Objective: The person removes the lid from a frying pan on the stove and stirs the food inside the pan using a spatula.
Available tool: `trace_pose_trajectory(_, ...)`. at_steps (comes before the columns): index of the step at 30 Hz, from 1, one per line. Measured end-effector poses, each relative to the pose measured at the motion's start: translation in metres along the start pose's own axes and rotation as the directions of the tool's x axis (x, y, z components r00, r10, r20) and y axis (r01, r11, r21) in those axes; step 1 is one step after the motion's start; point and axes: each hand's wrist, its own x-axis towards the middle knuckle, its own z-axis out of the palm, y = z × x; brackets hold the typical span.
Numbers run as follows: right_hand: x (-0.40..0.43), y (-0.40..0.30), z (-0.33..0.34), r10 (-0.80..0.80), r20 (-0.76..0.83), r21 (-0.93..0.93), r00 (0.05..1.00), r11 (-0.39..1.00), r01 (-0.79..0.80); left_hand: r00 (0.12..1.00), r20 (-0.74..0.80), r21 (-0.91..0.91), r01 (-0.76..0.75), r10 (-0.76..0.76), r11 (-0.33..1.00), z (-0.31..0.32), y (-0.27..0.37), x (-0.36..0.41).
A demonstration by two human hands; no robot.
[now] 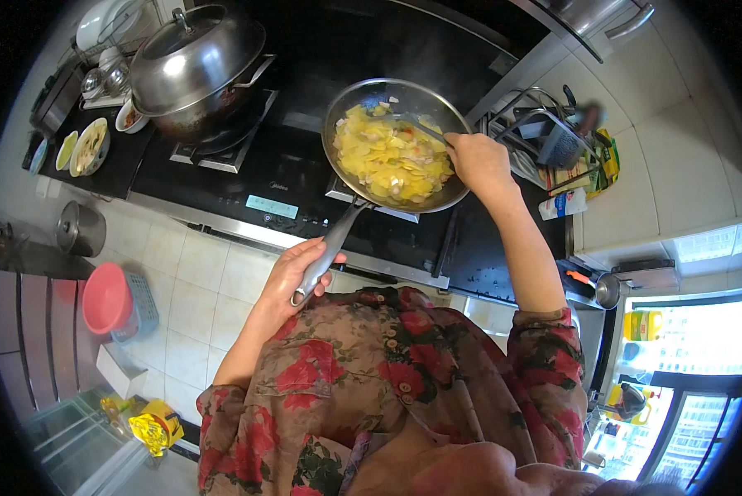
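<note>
A metal frying pan (341,111) sits over the right burner of the black gas hob. Inside it lie thin yellow slices, probably potato (383,152), mixed with small pale and reddish pieces. My left hand (296,270) is wrapped around the pan's grey handle (332,245), which points toward my body. With my right hand (479,162), at the pan's right rim, I grip a grey spatula (425,129). Its shaft slants down to the left into the slices, and its far end is partly covered by them.
On the left burner stands a large lidded steel wok (191,74). Bowls of food (90,147) rest on the counter beyond it. A metal rack with utensils (557,133) and a white bottle (562,204) stand at the right. Behind me, a pink basin (107,297) is near the floor.
</note>
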Motion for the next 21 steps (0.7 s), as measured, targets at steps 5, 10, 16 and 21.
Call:
trace_pose_trajectory(5,-0.003,-0.017,0.019,-0.059,-0.025,0.008,0.998,0.998,0.059,1.0,-0.002,-0.004,0.013,-0.013,1.0,0.004,0.002,0.0)
trace_pose_trajectory(10,-0.011,-0.026,0.006,-0.09,0.018,-0.039,0.996,0.995,0.09,1.0,-0.011,0.003,0.012,-0.012,1.0,0.003,0.002,0.0)
trace_pose_trajectory(16,-0.001,-0.01,-0.003,0.041,-0.015,0.111,0.999,0.993,-0.039,1.0,-0.001,-0.011,-0.007,0.007,1.0,0.001,0.001,0.0)
trace_pose_trajectory(21,0.012,-0.001,0.011,0.103,0.047,0.44,0.994,0.891,-0.113,1.0,0.011,-0.017,0.003,-0.003,1.0,-0.002,-0.002,0.003)
